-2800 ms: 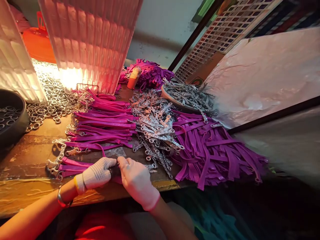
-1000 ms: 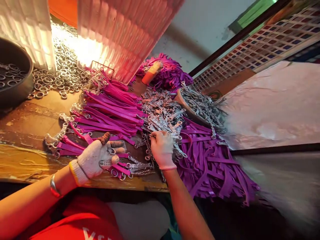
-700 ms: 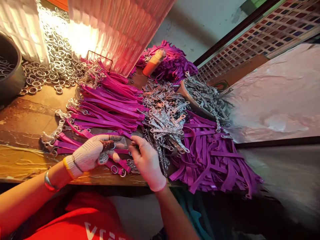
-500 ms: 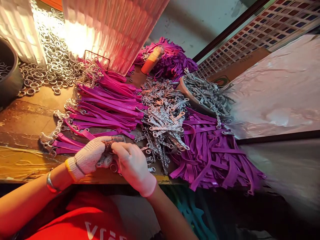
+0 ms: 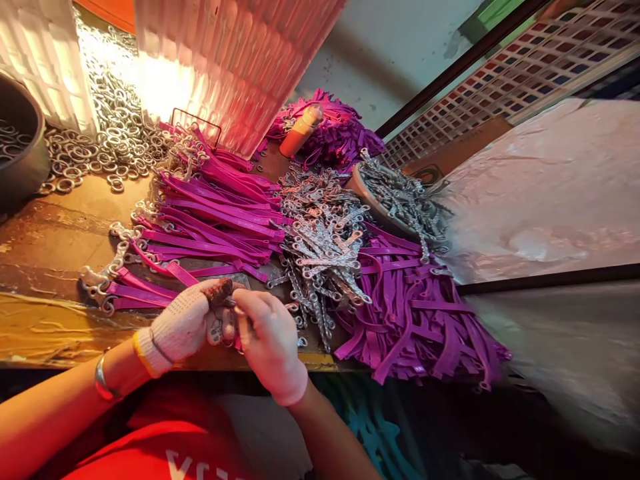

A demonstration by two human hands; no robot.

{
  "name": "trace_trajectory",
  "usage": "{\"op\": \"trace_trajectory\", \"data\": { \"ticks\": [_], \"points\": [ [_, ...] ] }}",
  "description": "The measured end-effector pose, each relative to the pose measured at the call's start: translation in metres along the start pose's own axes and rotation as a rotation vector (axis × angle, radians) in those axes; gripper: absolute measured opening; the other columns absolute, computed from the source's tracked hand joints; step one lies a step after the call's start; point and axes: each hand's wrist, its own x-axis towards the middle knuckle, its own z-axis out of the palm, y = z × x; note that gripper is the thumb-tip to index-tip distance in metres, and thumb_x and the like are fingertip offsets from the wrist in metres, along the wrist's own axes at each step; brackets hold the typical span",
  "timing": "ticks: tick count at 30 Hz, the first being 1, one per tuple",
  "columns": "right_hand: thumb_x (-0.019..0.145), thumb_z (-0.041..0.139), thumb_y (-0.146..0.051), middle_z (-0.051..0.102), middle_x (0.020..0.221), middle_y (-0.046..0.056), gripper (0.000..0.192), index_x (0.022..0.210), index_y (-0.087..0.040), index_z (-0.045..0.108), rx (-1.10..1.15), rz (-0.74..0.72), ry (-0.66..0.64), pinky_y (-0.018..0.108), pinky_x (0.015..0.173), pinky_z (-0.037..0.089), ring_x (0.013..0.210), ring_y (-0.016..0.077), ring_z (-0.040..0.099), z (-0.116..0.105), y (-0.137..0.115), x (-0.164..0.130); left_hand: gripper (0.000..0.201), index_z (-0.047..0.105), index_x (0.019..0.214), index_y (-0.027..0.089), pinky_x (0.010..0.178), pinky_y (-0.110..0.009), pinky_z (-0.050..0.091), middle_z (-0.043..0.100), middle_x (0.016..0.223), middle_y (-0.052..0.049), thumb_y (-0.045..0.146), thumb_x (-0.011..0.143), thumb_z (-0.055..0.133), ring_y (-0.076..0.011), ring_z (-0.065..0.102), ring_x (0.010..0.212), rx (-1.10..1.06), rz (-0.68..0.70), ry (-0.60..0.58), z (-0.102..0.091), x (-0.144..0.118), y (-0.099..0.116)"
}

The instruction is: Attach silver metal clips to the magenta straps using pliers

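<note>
My left hand, in a white knit glove with a dark brown, worn-looking thumb, is closed at the table's front edge. A scrap of purple strap shows below its fingertips. Against it works my right hand, in a smooth white glove, its thumb and fingers pinched together. A small greyish metal bit peeks out between the two hands; most of what they hold is hidden. Just beyond lie purple straps with metal ends, laid in rows. Right of these is a heap of silvery braided metal links.
More loose purple straps hang over the front edge at right. A bowl holds more metal links. An orange bottle stands behind. Metal rings spread out at back left beside a dark pot and ribbed clear panels.
My hands have dropped slightly, and the right fingers have drawn a little away from the left thumb, baring more of it. The whole view has shifted slightly.
</note>
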Motion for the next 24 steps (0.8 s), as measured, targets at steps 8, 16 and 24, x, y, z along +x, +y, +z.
{"op": "trace_trajectory", "data": {
  "ticks": [8, 16, 24],
  "points": [
    [0.089, 0.059, -0.026, 0.074, 0.098, 0.003, 0.026, 0.114, -0.023, 0.065, 0.428, 0.569, 0.064, 0.029, 0.082, 0.057, 0.087, 0.0161, 0.070, -0.001, -0.011, -0.003, 0.033, 0.067, 0.102, 0.013, 0.054, -0.022, 0.050, 0.071, 0.077, -0.005, 0.040, 0.083, 0.074, -0.0131, 0.062, 0.061, 0.274, 0.126, -0.032, -0.010, -0.013, 0.002],
    [0.098, 0.047, -0.023, 0.067, 0.113, 0.010, 0.032, 0.129, -0.020, 0.056, 0.215, 0.360, 0.021, 0.034, 0.090, 0.052, 0.101, 0.0193, 0.064, 0.000, -0.008, -0.008, 0.016, 0.063, 0.090, 0.016, 0.054, -0.025, 0.048, 0.064, 0.067, -0.003, 0.028, 0.088, 0.053, -0.0148, 0.058, 0.058, 0.631, 0.184, 0.038, -0.012, -0.011, -0.006],
    [0.094, 0.047, -0.025, 0.060, 0.069, 0.008, 0.024, 0.078, -0.018, 0.064, -0.393, -0.029, -0.354, 0.033, 0.063, 0.033, 0.065, 0.0200, 0.051, -0.023, 0.003, 0.014, 0.006, 0.053, 0.074, 0.021, 0.067, -0.026, 0.050, 0.063, 0.076, -0.002, 0.026, 0.078, 0.053, -0.0166, 0.056, 0.070, 0.814, 0.234, -0.019, -0.008, 0.002, 0.015]
  ]
}}
